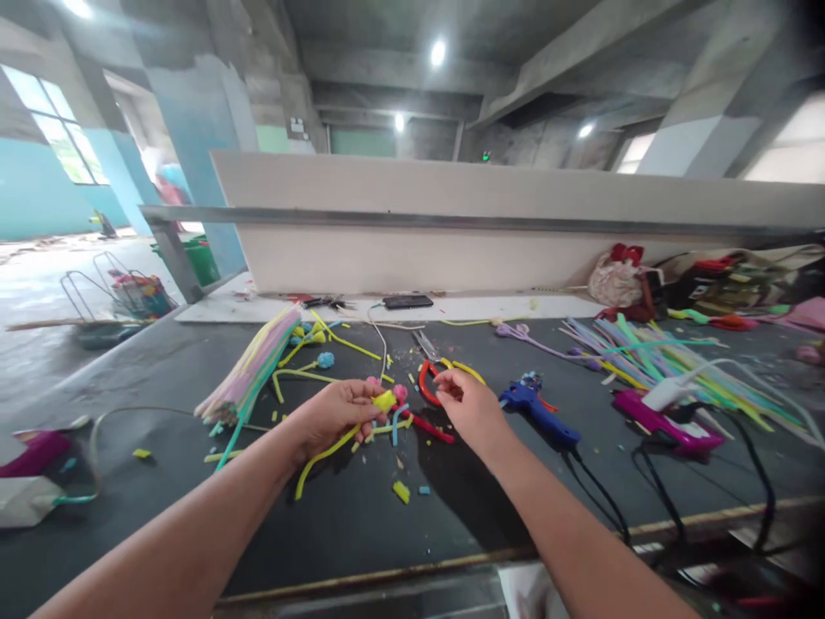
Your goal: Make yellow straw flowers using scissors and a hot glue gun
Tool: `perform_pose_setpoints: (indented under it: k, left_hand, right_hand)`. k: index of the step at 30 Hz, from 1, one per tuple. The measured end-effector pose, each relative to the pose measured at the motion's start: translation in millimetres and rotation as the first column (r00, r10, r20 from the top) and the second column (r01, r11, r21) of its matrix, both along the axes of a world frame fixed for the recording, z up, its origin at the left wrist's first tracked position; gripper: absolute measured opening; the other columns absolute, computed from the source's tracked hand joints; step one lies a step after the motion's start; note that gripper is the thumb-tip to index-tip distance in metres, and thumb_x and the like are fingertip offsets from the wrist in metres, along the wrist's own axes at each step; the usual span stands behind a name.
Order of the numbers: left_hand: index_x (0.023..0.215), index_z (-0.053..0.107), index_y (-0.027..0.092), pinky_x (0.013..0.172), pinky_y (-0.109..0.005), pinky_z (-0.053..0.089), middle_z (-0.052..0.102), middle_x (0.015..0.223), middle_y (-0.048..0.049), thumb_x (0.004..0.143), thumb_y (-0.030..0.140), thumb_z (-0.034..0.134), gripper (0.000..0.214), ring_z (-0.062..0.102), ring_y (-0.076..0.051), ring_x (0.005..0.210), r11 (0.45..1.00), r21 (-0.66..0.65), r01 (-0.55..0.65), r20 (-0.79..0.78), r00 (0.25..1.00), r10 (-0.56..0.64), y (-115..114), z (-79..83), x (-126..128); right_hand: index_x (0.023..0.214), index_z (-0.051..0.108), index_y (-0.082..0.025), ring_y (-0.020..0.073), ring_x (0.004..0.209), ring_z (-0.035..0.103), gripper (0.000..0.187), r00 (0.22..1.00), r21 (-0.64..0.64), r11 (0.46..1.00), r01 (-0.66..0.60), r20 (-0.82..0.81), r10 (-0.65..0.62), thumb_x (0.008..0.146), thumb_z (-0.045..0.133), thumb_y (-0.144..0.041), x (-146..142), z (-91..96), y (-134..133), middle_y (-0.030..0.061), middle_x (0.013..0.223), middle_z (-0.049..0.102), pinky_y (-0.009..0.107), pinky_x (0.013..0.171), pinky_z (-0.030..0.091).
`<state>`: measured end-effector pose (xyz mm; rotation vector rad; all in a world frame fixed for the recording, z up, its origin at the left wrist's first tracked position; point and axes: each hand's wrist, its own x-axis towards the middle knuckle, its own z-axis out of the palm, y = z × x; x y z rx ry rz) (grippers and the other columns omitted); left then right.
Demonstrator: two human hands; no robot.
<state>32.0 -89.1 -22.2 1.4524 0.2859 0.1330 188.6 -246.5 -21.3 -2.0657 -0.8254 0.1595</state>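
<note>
My left hand (339, 413) is closed in a pinch on a yellow pipe cleaner (385, 400). Its upper end is a thick yellow knob, and its stem curves down below my fingers. Pink fuzzy balls (400, 394) sit right beside the knob. My right hand (473, 408) is over the handles of a pair of scissors (425, 346), its fingers curled together at the red loop. Whether anything is between those fingertips is hidden. Short cut pieces, such as a yellow scrap (400, 492), are scattered between my forearms.
A pipe cleaner bundle (254, 365) lies left, with a blue fuzzy ball (326, 360) near it. On the right are a blue glue gun (541, 413), a magenta device (670, 421) with black cables, and more pipe cleaners (644, 352). A phone (407, 302) lies at the back, before a white panel (412, 262).
</note>
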Motion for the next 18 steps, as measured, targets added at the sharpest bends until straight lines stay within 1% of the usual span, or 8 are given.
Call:
perform_pose_setpoints:
  k: [2,4,6,9,11,14,16,18]
  left_hand:
    - [0.091,0.058,0.011,0.039,-0.014,0.036,0.062,0.076,-0.0028,0.07,0.032,0.07,0.032,0.048,-0.002,0.044,0.999,-0.046,0.026,-0.036,0.999,-0.027,3.9,7.9,0.1]
    - [0.098,0.056,0.013,0.036,-0.012,0.031,0.063,0.077,-0.003,0.07,0.033,0.07,0.037,0.045,-0.001,0.042,0.995,-0.096,0.037,-0.063,0.997,-0.043,5.8,17.5,-0.2]
    - [0.106,0.053,0.015,0.033,-0.011,0.022,0.064,0.074,-0.0032,0.072,0.039,0.067,0.044,0.04,0.0,0.038,0.994,-0.11,0.013,-0.096,0.995,-0.024,6.4,26.1,-1.2]
    - [0.113,0.048,0.017,0.032,-0.012,0.013,0.062,0.065,-0.0012,0.075,0.046,0.062,0.049,0.031,0.0,0.032,0.997,-0.068,-0.022,-0.096,0.995,0.016,7.4,32.1,-3.9]
    - [0.105,0.049,0.017,0.032,-0.012,0.01,0.06,0.059,0.0012,0.075,0.046,0.062,0.043,0.027,0.001,0.032,0.998,-0.054,-0.023,-0.059,0.998,0.019,9.3,30.8,-5.5]
    - [0.081,0.043,0.018,0.032,-0.013,0.01,0.053,0.053,0.0044,0.078,0.047,0.059,0.032,0.024,0.0,0.032,0.996,-0.079,-0.034,-0.033,0.999,0.031,13.5,23.7,-6.8]
    - [0.075,0.038,0.02,0.033,-0.013,0.011,0.049,0.05,0.0059,0.08,0.049,0.054,0.034,0.022,-0.001,0.033,0.992,-0.121,-0.047,-0.028,0.999,0.044,16.4,18.2,-7.2]
    - [0.075,0.038,0.019,0.034,-0.012,0.012,0.046,0.049,0.0069,0.082,0.05,0.051,0.034,0.022,0.0,0.033,0.984,-0.173,-0.041,-0.011,0.999,0.039,18.9,13.6,-8.0]
  right_hand:
    - [0.087,0.061,-0.017,0.0217,0.101,0.055,0.019,0.991,-0.038,0.998,0.054,0.125,-0.048,0.071,0.052,-0.01,16.6,2.9,4.4,0.0097,0.101,0.062,0.034,0.092,0.038]
    - [0.089,0.062,-0.015,0.0261,0.109,0.05,0.021,0.978,-0.097,0.99,0.102,0.193,-0.082,0.07,0.055,-0.009,30.3,3.5,9.5,0.0141,0.106,0.059,0.037,0.096,0.033]
    - [0.089,0.063,-0.013,0.0302,0.109,0.05,0.021,0.972,-0.165,0.977,0.133,0.214,-0.096,0.068,0.06,-0.011,39.4,0.8,14.3,0.0171,0.103,0.059,0.04,0.094,0.033]
    - [0.09,0.063,-0.013,0.0314,0.104,0.053,0.024,0.976,-0.234,0.962,0.138,0.2,-0.091,0.066,0.062,-0.011,46.7,-6.2,19.0,0.0177,0.1,0.061,0.04,0.09,0.036]
    - [0.091,0.063,-0.014,0.0304,0.102,0.055,0.029,0.982,-0.243,0.961,0.133,0.167,-0.093,0.063,0.061,-0.007,50.7,-9.1,20.0,0.0161,0.097,0.062,0.038,0.086,0.037]
    - [0.093,0.062,-0.017,0.0273,0.091,0.06,0.036,0.992,-0.208,0.971,0.119,0.061,-0.108,0.059,0.061,-0.004,58.3,-7.5,18.0,0.0106,0.085,0.064,0.034,0.077,0.041]
    - [0.097,0.06,-0.018,0.023,0.076,0.062,0.037,0.993,-0.154,0.983,0.101,-0.05,-0.11,0.061,0.062,-0.01,62.8,-2.3,13.7,0.0061,0.076,0.064,0.031,0.067,0.044]
    - [0.106,0.054,-0.017,0.019,0.062,0.061,0.039,0.981,-0.073,0.995,0.071,-0.178,-0.083,0.067,0.059,-0.019,63.8,5.2,7.3,0.0037,0.07,0.064,0.029,0.057,0.045]
